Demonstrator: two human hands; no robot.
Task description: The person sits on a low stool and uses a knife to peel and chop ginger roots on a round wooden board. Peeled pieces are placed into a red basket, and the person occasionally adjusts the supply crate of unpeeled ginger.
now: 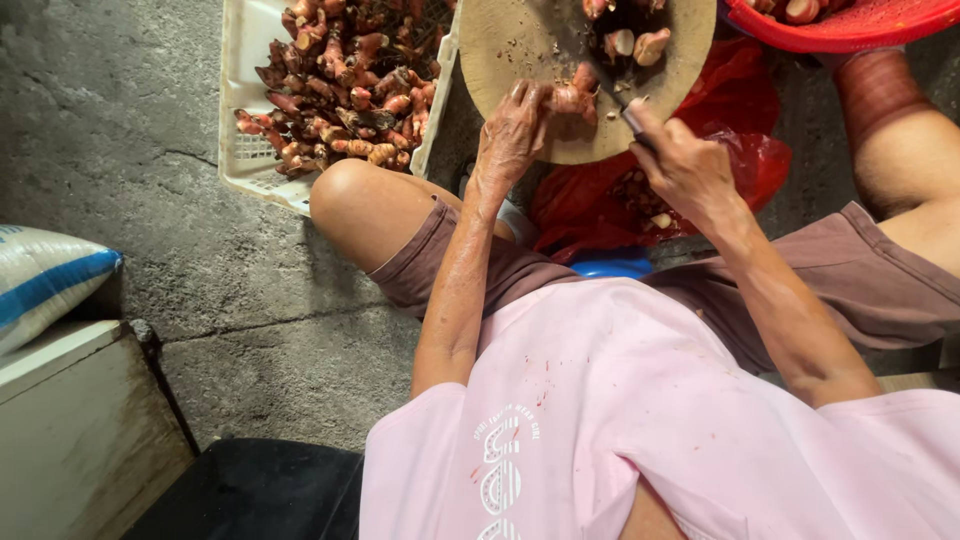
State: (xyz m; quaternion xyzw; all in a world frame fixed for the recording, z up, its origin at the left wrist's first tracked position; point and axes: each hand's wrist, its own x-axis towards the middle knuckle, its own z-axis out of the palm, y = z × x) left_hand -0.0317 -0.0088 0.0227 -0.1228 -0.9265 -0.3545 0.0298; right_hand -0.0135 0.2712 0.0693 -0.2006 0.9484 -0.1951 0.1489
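Note:
My left hand (512, 130) holds a reddish root piece (574, 98) down on a round wooden chopping block (510, 45). My right hand (685, 168) grips the handle of a knife (612, 92) whose dark blade rests against that root. Cut pale root pieces (635, 45) lie on the far part of the block. I sit low with knees spread, in a pink shirt and brown shorts.
A white plastic crate (240, 120) full of reddish roots stands at the left of the block. A red basket (850, 25) with cut pieces is at the top right. A red plastic bag (745, 150) with trimmings lies under the block. A white and blue sack (45, 280) rests at the left on a concrete floor.

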